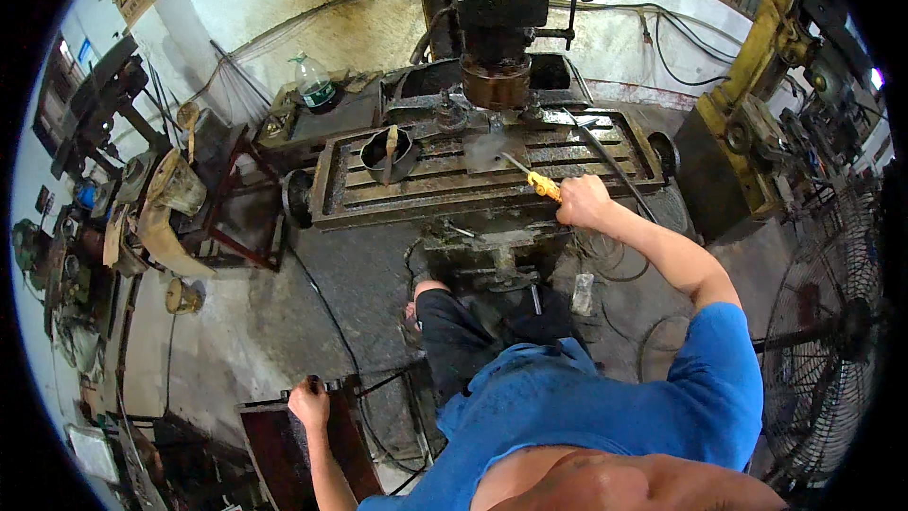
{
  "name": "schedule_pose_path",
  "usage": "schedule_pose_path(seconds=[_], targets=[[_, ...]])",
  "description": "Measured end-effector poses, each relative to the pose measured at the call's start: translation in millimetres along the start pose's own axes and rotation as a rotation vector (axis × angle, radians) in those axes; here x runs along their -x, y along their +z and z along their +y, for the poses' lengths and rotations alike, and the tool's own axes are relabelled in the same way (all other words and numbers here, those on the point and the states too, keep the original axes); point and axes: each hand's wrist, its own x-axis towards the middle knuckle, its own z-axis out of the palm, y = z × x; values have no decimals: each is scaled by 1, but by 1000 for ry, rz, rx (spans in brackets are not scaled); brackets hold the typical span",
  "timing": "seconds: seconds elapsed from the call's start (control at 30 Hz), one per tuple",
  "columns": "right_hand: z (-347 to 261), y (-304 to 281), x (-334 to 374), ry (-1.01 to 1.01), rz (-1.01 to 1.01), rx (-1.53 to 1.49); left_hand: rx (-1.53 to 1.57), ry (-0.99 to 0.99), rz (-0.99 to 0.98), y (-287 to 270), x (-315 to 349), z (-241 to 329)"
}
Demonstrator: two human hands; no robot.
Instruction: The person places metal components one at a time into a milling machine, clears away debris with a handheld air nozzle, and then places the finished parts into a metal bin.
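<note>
In my right hand (584, 202) is a yellow air blow gun (544, 185), gripped with the arm stretched forward. Its thin metal nozzle points at the middle of the slotted milling machine table (416, 197), below the spindle (496, 80). A pale mist hangs around the nozzle's tip. On the table's left part stands a dark round pot (402, 163) with a brush (390, 147) in it. Down at the left, my left hand (309, 407) is closed by the edge of a dark brown board (293, 454); a small dark thing shows at its fingers, too small to name.
A large clear bottle (314, 81) stands on a bench behind the table's left end. At the right are a yellow machine column (719, 147) and a big caged fan (823, 322). Cables run over the floor. A stool-like red frame (241, 208) stands left.
</note>
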Motion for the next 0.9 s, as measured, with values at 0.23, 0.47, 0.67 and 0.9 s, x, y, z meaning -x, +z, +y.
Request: schedule_pose_path(seconds=[0.23, 0.47, 0.67, 0.9], targets=[[-5, 2, -122, 274, 65, -99, 100, -52, -21, -11, -8, 6], [-10, -9, -81, 254, -11, -137, 102, -69, -5, -14, -3, 9], [8, -27, -42, 201, 49, -161, 45, -61, -42, -7, -1, 8], [5, -35, -56, 233, 25, -222, 44, -44, 2, -2, -3, 1]])
